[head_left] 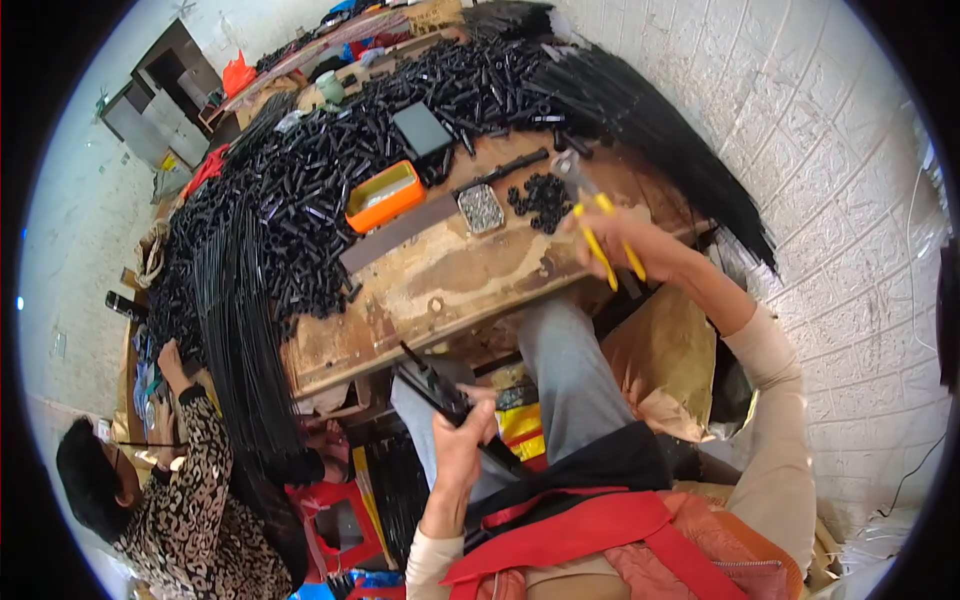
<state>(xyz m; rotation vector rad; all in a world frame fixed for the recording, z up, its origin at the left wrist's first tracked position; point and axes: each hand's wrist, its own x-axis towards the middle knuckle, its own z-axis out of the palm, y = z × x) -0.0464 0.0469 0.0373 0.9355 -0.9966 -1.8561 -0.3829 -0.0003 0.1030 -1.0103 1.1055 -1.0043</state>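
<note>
My left hand [462, 440] is closed around a slim black frame of thin rods [437, 387], which looks like a folded umbrella frame. It is held slantwise over my lap, just below the table's front edge. My right hand [640, 245] grips yellow-handled pliers [592, 245] above the table's right side, with their jaws hard to make out. Close to the pliers lies a pile of small black round parts [540, 200]. Beside that pile stands a clear tray of small metal pieces [481, 210].
An orange box [385, 196] and a dark grey box [422, 130] stand on the wooden table [420, 290]. Black tubular parts [330, 180] heap up behind, with bundles of long black rods [650, 120] at both sides. A co-worker [190, 490] sits at the left.
</note>
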